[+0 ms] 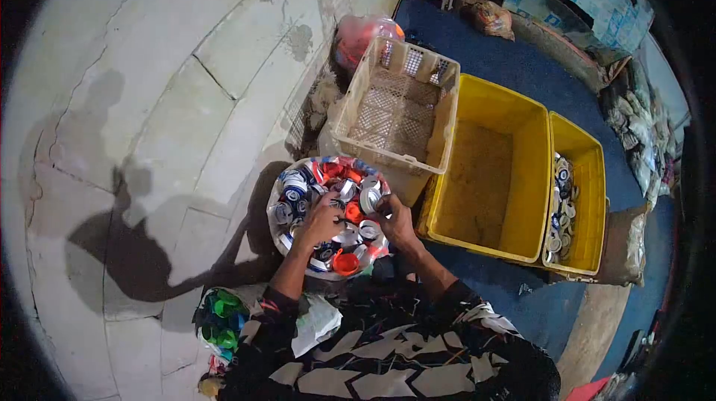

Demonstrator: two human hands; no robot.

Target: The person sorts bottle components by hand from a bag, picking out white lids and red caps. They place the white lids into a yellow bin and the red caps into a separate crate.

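A round basin [273,211] in front of me is heaped with crushed and cut metal cans, blue, silver and red, with several orange pieces among them. My left hand [321,223] lies over the middle of the heap, fingers apart and touching the cans beside a silver can piece [344,190]. On the basin's right side my right hand [397,223] has its thumb and fingers pinched at the edge of a silver can [369,199]. An orange ring-like piece [345,263] lies near the basin's front edge.
Beyond the basin stands a cream plastic crate [395,155]. To the right are a large yellow bin [485,248] and a smaller yellow bin [578,270] with metal pieces inside. A bag of green items [221,319] lies at lower left, near the cracked wall [179,140].
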